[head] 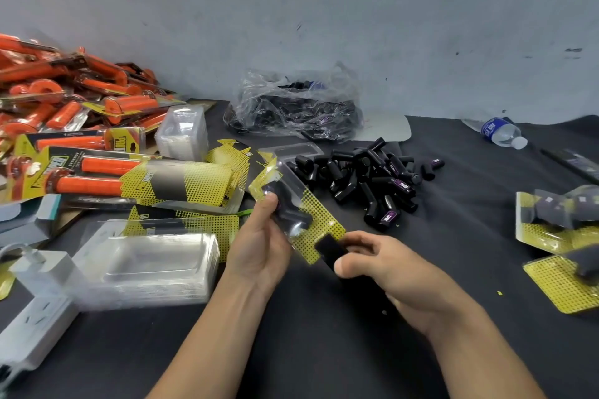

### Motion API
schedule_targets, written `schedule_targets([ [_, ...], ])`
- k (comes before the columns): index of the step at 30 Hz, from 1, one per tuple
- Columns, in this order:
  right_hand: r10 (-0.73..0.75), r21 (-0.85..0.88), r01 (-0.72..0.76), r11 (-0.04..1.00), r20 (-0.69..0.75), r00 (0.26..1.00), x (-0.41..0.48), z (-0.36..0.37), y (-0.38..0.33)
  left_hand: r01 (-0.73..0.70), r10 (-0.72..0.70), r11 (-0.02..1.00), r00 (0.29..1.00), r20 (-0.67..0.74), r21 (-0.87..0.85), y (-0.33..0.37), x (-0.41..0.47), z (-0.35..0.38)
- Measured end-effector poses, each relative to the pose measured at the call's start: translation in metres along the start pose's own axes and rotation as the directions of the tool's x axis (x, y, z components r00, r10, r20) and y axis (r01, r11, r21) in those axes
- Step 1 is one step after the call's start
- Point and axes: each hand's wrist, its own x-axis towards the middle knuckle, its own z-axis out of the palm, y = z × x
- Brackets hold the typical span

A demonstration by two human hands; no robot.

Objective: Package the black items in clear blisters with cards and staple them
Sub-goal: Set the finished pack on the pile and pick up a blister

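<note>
Hands first, since they're closest. Left hand (259,246) pinches the pack (303,215) between thumb and fingers, tilted up just in front of the loose pile (366,181) of black items. Right hand (395,269) is curled round what looks like a black stapler (330,251), thumb on top, with its nose over the lower edge of the yellow card (325,225). Can't tell if it's actually squeezed down or if a staple is in yet, too blurry.

Progress-wise, this one pack looks put together, with the contents under clear plastic on the card, and I'd say it's at the stapling step. Well off to the right of the pile there are some finished packs (557,223). They're blurry, so I can't count them properly, maybe two or three. That's all the done stuff I can see.

What's left is a lot. The pile has loads of pieces, and right behind it a plastic bag (298,107) holds more. Left of the pile there's a stack of cards (181,181), and nearer the camera on that side a fat stack of empty blisters (155,256), so supplies aren't the issue. Farther left of the pile is a heap of orange packs (64,107), not part of this job I reckon. Early days, basically.
</note>
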Motion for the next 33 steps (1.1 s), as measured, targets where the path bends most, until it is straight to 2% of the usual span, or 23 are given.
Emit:
schedule_targets([
  [2, 0.062, 0.077, -0.056, 0.995, -0.076, 0.995, -0.002, -0.009, -0.001, -0.004, 0.002, 0.999, 0.999, -0.052, -0.033, 0.003, 0.003, -0.003],
  [4, 0.085, 0.045, -0.075, 0.996, -0.273, 0.958, 0.000, -0.012, 0.000, 0.015, -0.018, 0.999, 0.996, -0.083, -0.033, 0.006, 0.004, -0.005],
  [6, -0.007, -0.232, -0.138, 0.963, -0.533, 0.846, 0.006, -0.012, 0.002, 0.049, -0.048, 0.999, 0.995, -0.090, 0.008, 0.006, 0.003, -0.005],
  [7, -0.089, -0.360, -0.180, 0.916, -0.617, 0.782, 0.008, -0.009, 0.002, 0.070, -0.067, 0.997, 0.994, -0.091, 0.037, 0.005, 0.001, -0.003],
  [9, -0.274, -0.521, -0.206, 0.828, -0.698, 0.661, 0.010, -0.001, 0.004, 0.113, -0.106, 0.990, 0.991, -0.084, 0.081, 0.003, -0.003, 0.002],
  [11, -0.516, -0.639, -0.069, 0.766, -0.676, 0.526, 0.009, 0.006, 0.008, 0.140, -0.132, 0.984, 0.989, -0.073, 0.113, 0.001, -0.005, 0.006],
  [12, -0.627, -0.683, 0.054, 0.728, -0.633, 0.454, 0.009, 0.009, 0.010, 0.145, -0.137, 0.981, 0.988, -0.070, 0.126, 0.000, -0.005, 0.007],
  [13, -0.691, -0.698, 0.164, 0.697, -0.595, 0.410, 0.007, 0.015, 0.010, 0.148, -0.141, 0.979, 0.988, -0.064, 0.137, -0.001, -0.004, 0.008],
  [14, -0.731, -0.694, 0.264, 0.670, -0.553, 0.401, 0.006, 0.021, 0.011, 0.146, -0.139, 0.979, 0.989, -0.054, 0.145, -0.001, -0.004, 0.007],
  [16, -0.750, -0.664, 0.369, 0.651, -0.484, 0.452, 0.003, 0.036, 0.014, 0.135, -0.131, 0.979, 0.991, -0.036, 0.155, -0.001, -0.005, 0.005],
  [18, -0.740, -0.656, 0.378, 0.654, -0.448, 0.502, 0.004, 0.047, 0.019, 0.138, -0.139, 0.977, 0.990, -0.006, 0.162, 0.000, -0.007, 0.003],
  [22, -0.636, -0.722, 0.172, 0.670, -0.439, 0.634, 0.008, 0.049, 0.022, 0.154, -0.157, 0.977, 0.987, 0.011, 0.146, 0.001, -0.007, 0.003],
  [24, -0.584, -0.723, 0.138, 0.677, -0.415, 0.697, 0.008, 0.049, 0.023, 0.165, -0.170, 0.980, 0.985, 0.034, 0.107, 0.001, -0.007, 0.002],
  [28, -0.430, -0.476, 0.228, 0.849, -0.375, 0.821, 0.014, 0.054, 0.027, 0.151, -0.158, 0.978, 0.986, 0.045, 0.142, 0.001, -0.007, 0.001],
  [31, -0.378, -0.218, 0.314, 0.924, -0.397, 0.836, 0.019, 0.052, 0.031, 0.149, -0.175, 0.970, 0.977, 0.125, 0.192, 0.002, -0.010, 0.003],
  [33, -0.377, -0.074, 0.386, 0.920, -0.446, 0.812, 0.023, 0.050, 0.032, 0.146, -0.209, 0.949, 0.956, 0.208, 0.280, 0.002, -0.013, 0.004],
])
